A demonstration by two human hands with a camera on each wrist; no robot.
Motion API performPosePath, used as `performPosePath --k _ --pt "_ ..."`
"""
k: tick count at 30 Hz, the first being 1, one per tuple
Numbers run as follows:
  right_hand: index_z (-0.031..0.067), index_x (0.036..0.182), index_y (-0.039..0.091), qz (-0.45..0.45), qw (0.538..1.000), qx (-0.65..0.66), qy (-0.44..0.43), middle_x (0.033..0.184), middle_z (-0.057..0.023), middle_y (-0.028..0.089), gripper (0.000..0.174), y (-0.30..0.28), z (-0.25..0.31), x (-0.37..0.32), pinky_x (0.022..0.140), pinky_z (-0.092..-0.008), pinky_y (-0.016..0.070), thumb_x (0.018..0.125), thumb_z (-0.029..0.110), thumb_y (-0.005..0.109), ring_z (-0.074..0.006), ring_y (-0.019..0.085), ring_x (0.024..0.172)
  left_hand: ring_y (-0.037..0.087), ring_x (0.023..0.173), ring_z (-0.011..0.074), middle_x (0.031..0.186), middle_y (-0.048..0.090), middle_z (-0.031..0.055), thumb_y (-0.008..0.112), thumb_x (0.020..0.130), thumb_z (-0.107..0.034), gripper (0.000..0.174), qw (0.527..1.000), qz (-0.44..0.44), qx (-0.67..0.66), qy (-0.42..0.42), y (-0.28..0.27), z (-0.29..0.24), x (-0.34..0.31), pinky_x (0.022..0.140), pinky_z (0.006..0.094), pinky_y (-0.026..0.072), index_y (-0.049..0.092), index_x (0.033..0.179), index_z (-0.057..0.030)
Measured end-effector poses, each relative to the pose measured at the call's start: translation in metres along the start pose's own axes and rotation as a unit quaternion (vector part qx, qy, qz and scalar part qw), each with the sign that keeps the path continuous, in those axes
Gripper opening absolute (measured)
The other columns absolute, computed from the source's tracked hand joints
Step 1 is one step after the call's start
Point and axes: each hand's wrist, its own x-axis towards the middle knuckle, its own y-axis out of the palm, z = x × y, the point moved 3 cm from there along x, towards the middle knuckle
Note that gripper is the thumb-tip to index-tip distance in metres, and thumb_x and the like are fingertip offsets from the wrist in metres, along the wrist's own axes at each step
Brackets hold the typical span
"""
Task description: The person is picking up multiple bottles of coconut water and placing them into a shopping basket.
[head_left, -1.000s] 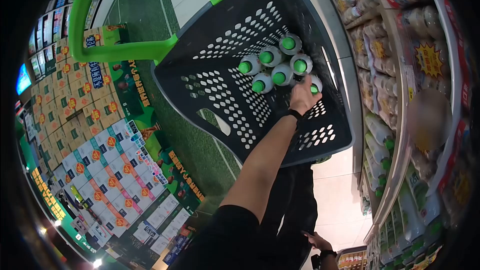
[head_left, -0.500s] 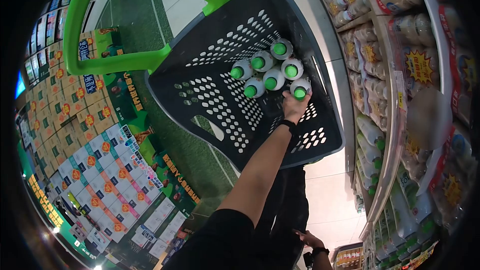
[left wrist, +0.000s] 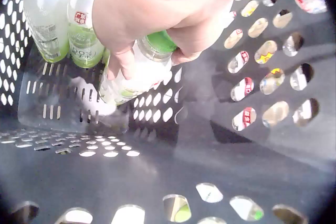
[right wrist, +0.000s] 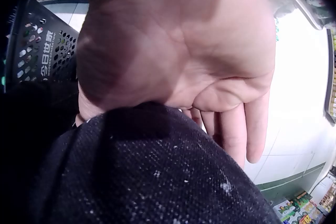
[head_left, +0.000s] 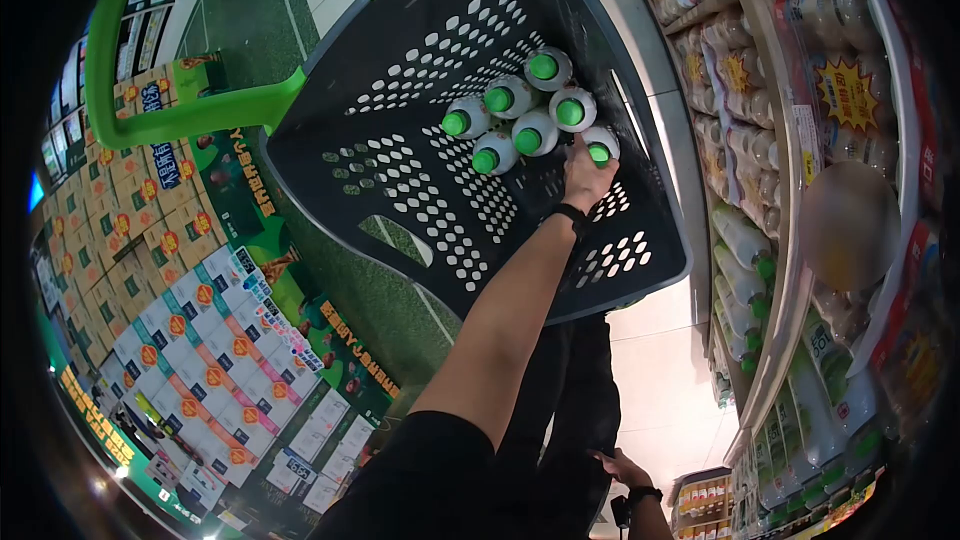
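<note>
Inside a dark grey shopping basket [head_left: 640, 275], my left hand [head_left: 590, 180] grips a green-capped bottle [left wrist: 139, 71] around its shoulder, just below the cap. The left wrist view shows this bottle leaning, with the thumb and fingers on opposite sides of it. Several similar bottles [head_left: 535, 130] with pale contents stand upright, grouped beside it at the basket's far end. My right hand [right wrist: 184, 40] hangs beside the dark trousers [right wrist: 152, 166], its palm against the cloth and its fingers extended, holding nothing.
A green handle [head_left: 200, 120] rises from the basket's left side. Shelves [head_left: 790, 240] with wrapped bottle packs line the right. Stacked cartons [head_left: 200, 350] stand at the left beside a green floor strip [head_left: 370, 315]. Pale floor tiles [head_left: 650, 380] lie between basket and shelves.
The basket has shifted left and upward in the head view. My left hand stays on the same bottle, whose cap shows more than a second ago. My right hand stays low by the leg.
</note>
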Motion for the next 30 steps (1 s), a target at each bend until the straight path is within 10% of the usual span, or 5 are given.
performPosePath --k 3,9,16,24,30 --pt "-0.0065 0.118 0.048 -0.039 0.993 0.021 0.113 0.085 -0.0087 0.059 0.079 -0.007 0.034 -0.032 0.065 -0.0336 0.0486 0.082 0.062 0.066 -0.0209 0.058 0.074 0.061 0.118 0.0380 0.127 0.061 0.0281 0.076 0.078 -0.031 0.088 0.992 -0.115 0.051 0.020 0.007 0.004 -0.004 0.102 0.0392 0.0476 0.035 0.144 0.0106" --pt "-0.0096 0.119 0.044 -0.003 0.998 0.048 -0.036 0.085 -0.0064 0.060 0.081 -0.003 0.002 -0.001 0.062 -0.0330 0.0474 0.083 0.060 0.066 -0.0191 0.058 0.071 0.052 0.128 0.0405 0.138 0.050 0.0320 0.086 0.069 -0.036 0.109 0.995 0.031 -0.099 -0.006 -0.010 -0.015 -0.012 0.109 0.0390 0.0426 0.027 0.147 0.0121" --pt "-0.0086 0.121 0.043 -0.059 0.994 0.035 0.088 0.096 -0.0163 0.066 0.095 -0.007 0.049 -0.037 0.067 -0.0350 0.0506 0.074 0.069 0.072 -0.0227 0.062 0.080 0.049 0.131 0.0413 0.140 0.049 0.0306 0.086 0.069 -0.039 0.108 0.998 0.049 -0.041 -0.004 0.002 0.031 0.005 0.110 0.0402 0.0411 0.029 0.147 0.0100" --pt "-0.0087 0.133 0.042 -0.046 0.997 0.033 0.042 0.116 -0.0210 0.065 0.110 -0.002 0.056 -0.045 0.085 -0.0409 0.0532 0.070 0.077 0.068 -0.0308 0.066 0.103 0.059 0.117 0.0394 0.128 0.059 0.0261 0.068 0.085 -0.033 0.058 0.983 -0.031 0.161 0.087 -0.050 0.006 -0.066 0.101 0.0428 0.0478 0.056 0.129 0.0028" --pt "0.0024 0.125 0.061 -0.178 0.968 -0.169 -0.050 0.108 -0.0208 0.072 0.076 -0.017 0.074 -0.073 0.096 -0.0419 0.0517 0.083 0.066 0.063 -0.0311 0.067 0.112 0.070 0.087 0.0271 0.107 0.068 0.0153 0.066 0.089 -0.020 0.028 0.989 -0.072 -0.001 0.128 -0.114 -0.050 -0.171 0.077 0.0358 0.0559 0.070 0.111 -0.0027"
